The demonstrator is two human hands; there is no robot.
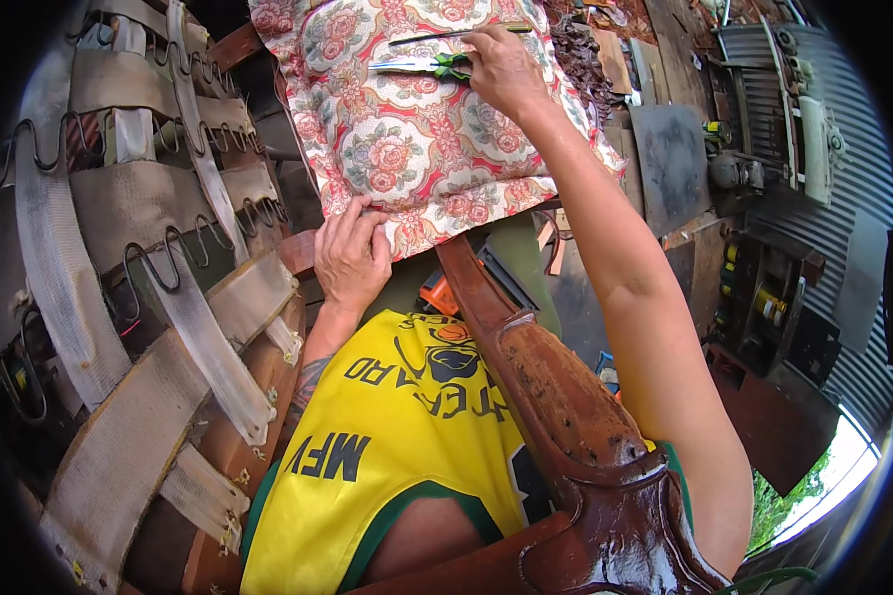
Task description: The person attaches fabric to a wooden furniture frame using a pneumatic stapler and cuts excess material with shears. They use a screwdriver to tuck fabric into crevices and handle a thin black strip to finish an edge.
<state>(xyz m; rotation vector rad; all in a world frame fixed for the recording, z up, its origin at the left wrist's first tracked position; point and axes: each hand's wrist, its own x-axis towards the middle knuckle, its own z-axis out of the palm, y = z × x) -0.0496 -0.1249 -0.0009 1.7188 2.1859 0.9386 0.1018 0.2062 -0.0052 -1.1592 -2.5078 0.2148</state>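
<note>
A cushion cover of floral red and cream fabric (392, 159) with a ruffled edge lies spread in front of me. My left hand (352, 253) rests on its near left edge, thumb and fingertips against the fabric. At the far side my right hand (506, 71) has its fingers curled around the green handles of a pair of scissors (407, 67), whose blades point left. Just beyond them, a thin dark rod-like tool (442, 36) with a yellowish end lies on the fabric, passing by my right fingers.
A glossy carved wooden armrest (546, 367) runs between my arms. On the left stands a frame with woven straps (134, 193) and wire springs (174, 258). An orange and black object (442, 296) sits below the cushion. Wooden boards and a dark sheet (670, 154) lie to the right.
</note>
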